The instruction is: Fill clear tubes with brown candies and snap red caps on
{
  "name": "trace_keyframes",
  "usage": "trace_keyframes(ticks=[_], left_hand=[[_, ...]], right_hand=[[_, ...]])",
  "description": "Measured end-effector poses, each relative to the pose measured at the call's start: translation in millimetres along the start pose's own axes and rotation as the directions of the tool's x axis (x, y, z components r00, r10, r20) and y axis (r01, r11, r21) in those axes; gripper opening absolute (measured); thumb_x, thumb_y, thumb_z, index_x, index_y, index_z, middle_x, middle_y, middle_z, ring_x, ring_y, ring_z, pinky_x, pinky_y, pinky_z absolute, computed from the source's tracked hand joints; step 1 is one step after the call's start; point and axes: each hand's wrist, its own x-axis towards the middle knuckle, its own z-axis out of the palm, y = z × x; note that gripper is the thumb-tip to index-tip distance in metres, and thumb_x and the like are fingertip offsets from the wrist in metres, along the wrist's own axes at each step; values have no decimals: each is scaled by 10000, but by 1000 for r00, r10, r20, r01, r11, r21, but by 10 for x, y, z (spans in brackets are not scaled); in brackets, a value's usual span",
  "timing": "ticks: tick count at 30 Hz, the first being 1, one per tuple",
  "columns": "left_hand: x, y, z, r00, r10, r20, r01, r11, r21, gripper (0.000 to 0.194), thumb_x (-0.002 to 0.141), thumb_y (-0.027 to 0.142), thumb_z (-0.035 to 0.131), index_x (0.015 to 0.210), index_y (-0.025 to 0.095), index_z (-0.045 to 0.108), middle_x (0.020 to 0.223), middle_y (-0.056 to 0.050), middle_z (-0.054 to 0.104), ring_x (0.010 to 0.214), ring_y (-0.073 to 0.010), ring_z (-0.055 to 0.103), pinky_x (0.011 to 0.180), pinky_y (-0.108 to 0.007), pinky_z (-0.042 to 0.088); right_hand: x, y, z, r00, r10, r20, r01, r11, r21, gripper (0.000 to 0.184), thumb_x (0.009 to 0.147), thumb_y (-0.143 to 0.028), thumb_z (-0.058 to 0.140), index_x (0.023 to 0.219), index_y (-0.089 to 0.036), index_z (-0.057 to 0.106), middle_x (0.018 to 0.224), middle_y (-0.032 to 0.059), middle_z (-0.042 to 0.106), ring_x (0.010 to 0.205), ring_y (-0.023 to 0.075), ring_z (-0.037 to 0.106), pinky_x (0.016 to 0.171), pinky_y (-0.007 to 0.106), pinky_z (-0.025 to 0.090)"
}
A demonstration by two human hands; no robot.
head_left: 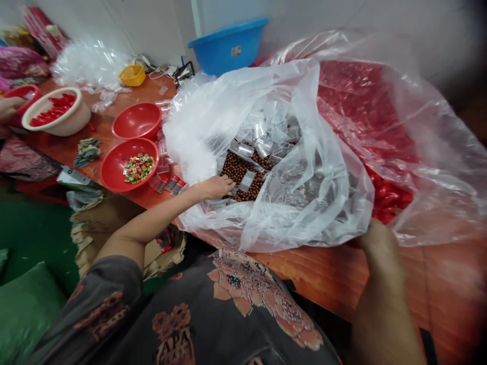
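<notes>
A large clear plastic bag [262, 228] lies wide-mouthed on the table, holding many small brown balls [239, 167] and clear plastic tubes or caps [262, 132]. My left hand [219, 186] reaches over the bag's near-left edge. Its fingers are stretched out over the brown balls, and nothing shows in them. By the bag's lower right side is my right hand [375, 232], blurred, with its fingers hidden behind the plastic. Right beside it, a second clear bag [437, 167] is filled with shiny red pieces [388, 200].
Left of the bag stand a red bowl of wrapped sweets [139, 168], another red bowl [137, 120] and a white tub of red pieces [57, 114]. A blue basin [230, 48] is behind. Another person's hand [10, 107] shows at far left. Torn cardboard [89, 230] sits below the table edge.
</notes>
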Motion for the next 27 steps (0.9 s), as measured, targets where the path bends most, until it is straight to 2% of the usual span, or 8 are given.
trace_keyframes(ticks=[3, 5, 9, 13, 17, 20, 23, 27], left_hand=[[-57, -2, -60, 998, -22, 66, 24, 999, -27, 336, 889, 198, 532, 1206, 126, 617, 1134, -143, 645, 1021, -222, 583, 801, -284, 434], [-61, -29, -110, 991, -67, 112, 73, 996, -42, 310, 850, 248, 602, 1133, 133, 657, 1084, -128, 659, 971, -215, 605, 766, -270, 435], [40, -57, -118, 982, -116, 151, 142, 974, -178, 230, 750, 240, 704, 973, 192, 732, 964, -74, 703, 877, -197, 630, 734, -250, 425], [216, 2, 14, 980, -150, 131, 194, 865, -463, 241, 708, 218, 731, 944, 175, 759, 922, -65, 730, 864, -205, 640, 764, -268, 428], [349, 118, 193, 961, -254, 106, 242, 594, -767, 246, 652, 164, 753, 897, 137, 751, 817, -29, 719, 770, -171, 628, 744, -269, 441], [398, 213, 292, 919, -368, 138, 248, 269, -931, 218, 595, 106, 775, 806, 112, 720, 718, 0, 676, 696, -136, 599, 742, -273, 457], [391, 288, 323, 896, -411, 171, 205, 39, -978, 206, 629, 102, 769, 812, 104, 672, 735, 1, 661, 667, -110, 599, 742, -292, 499], [277, 337, 245, 866, -442, 235, 147, -224, -963, 258, 687, 87, 754, 904, 115, 617, 748, 7, 637, 654, -92, 616, 637, -251, 536]], right_hand=[[-55, -185, -39, 949, 194, 248, -155, 973, -168, 361, 819, -298, 526, 1046, -85, 708, 954, 238, 689, 878, 332, 656, 664, 366, 437], [-68, -323, -108, 920, 254, 297, -206, 961, -185, 425, 850, -312, 505, 1172, -78, 652, 1111, 258, 659, 1041, 365, 632, 750, 377, 459], [-69, -486, -224, 897, 332, 291, -316, 943, -101, 529, 906, -451, 416, 1307, -137, 561, 1230, 242, 615, 1141, 380, 590, 841, 409, 458], [-101, -510, -254, 876, 427, 227, -420, 904, -79, 640, 909, -545, 356, 1361, -113, 489, 1146, 260, 637, 1033, 364, 627, 777, 409, 455], [-116, -400, -232, 893, 391, 221, -374, 920, -117, 492, 889, -424, 464, 1257, -126, 599, 1051, 231, 674, 947, 313, 644, 730, 374, 425], [-95, -303, -225, 890, 358, 283, -316, 931, -182, 385, 847, -289, 540, 1177, -136, 667, 1020, 228, 687, 923, 304, 647, 699, 362, 398], [-73, -265, -239, 885, 320, 337, -264, 943, -202, 350, 823, -239, 562, 1127, -133, 697, 1009, 239, 690, 918, 303, 650, 686, 356, 388], [-62, -269, -263, 880, 323, 347, -261, 941, -214, 405, 865, -250, 495, 1206, -110, 663, 1061, 264, 679, 943, 305, 658, 684, 351, 394]])
